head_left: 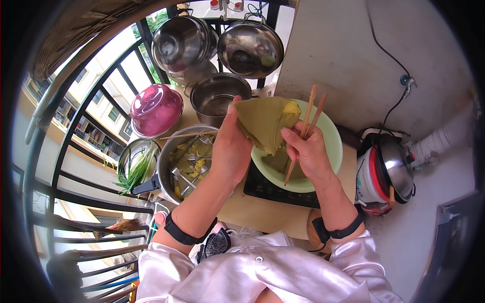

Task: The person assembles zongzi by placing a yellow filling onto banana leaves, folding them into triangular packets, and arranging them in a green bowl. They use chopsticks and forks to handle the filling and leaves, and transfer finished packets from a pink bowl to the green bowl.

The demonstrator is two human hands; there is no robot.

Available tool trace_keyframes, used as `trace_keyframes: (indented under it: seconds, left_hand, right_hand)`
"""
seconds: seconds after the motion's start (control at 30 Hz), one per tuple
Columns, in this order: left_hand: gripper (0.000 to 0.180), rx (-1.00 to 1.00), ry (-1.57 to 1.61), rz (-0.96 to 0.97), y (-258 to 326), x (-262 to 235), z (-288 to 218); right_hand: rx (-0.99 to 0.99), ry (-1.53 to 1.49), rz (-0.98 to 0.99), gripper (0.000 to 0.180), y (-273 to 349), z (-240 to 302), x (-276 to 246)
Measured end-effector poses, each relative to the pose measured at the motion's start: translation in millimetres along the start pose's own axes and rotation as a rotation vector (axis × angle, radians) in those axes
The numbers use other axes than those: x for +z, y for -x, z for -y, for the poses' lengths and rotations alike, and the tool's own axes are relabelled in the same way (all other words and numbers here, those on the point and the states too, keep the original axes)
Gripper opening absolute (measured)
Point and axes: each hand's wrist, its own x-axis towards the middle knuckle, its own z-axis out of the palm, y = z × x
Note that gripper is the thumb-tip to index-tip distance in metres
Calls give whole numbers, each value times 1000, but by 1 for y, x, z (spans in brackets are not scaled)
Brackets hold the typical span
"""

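Note:
A folded green leaf parcel (263, 118) is held up in front of me, with yellow filling (291, 108) showing at its upper right corner. My left hand (231, 154) supports the parcel from the left, its thumb along the edge; its other fingers are mostly hidden behind. My right hand (309, 151) grips a pair of wooden chopsticks (310, 101), and its thumb and fingertips are at the parcel's right edge. Underneath is a large pale green bowl (331, 154) with a green leaf (278, 162) inside.
Left of the bowl, a pot (161, 174) holds yellow pieces and several forks. Near it are green stalks (139, 169) in a metal dish, a pink bowl (157, 108) and a steel pot (217, 83). Pans (251, 48) hang on the railing; a black cooktop (278, 193) lies below the bowl.

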Motion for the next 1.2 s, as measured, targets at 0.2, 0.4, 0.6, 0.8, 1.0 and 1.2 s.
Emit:
trace_keyframes:
  seconds: [0.2,0.4,0.6,0.8,1.0,1.2]
  left_hand:
    - [51,-115,225,6,7,1,1]
    - [51,-43,186,91,-12,23,5]
    - [32,-257,64,170,-50,30,20]
    - [32,-566,-346,78,-69,-17,76]
    - [33,-729,-548,142,-87,-69,111]
    - [35,-870,-803,281,-104,-97,128]
  right_hand:
    - [-16,184,-27,20,12,8,-11]
    - [18,252,-12,11,-2,41,-34]
    - [56,382,69,15,-21,73,-84]
    - [394,420,93,21,-27,19,-128]
    - [595,348,167,17,-29,-47,-146]
    - [758,394,152,14,-30,-95,-151]
